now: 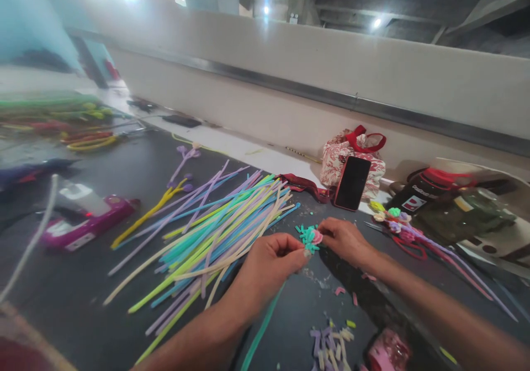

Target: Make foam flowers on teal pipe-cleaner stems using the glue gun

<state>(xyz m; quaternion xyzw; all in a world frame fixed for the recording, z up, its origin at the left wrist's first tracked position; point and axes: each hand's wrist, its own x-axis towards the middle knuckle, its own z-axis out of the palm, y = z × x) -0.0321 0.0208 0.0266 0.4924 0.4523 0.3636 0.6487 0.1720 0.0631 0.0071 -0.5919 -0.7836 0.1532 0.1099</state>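
A small pipe-cleaner flower [309,242] in teal and pink is between my two hands over the dark table. My left hand [277,260] pinches its teal side between thumb and fingertips. On the other side, my right hand [345,241] has its fingertips closed on the pink part [317,237]. A long teal pipe cleaner [261,329] runs down below my left hand; where it joins the flower is hidden. Short teal cut pieces [301,229] lie just behind the flower. To the left is a spread pile of long pastel pipe cleaners [215,233].
Finished pipe-cleaner flowers [395,222] and scissors [372,226] lie at right. A phone [351,183] leans on a patterned bag [333,158], near a black bottle [418,191]. Lilac and cream cut pieces [329,346] lie in front. A magenta glue gun [93,222] rests at left.
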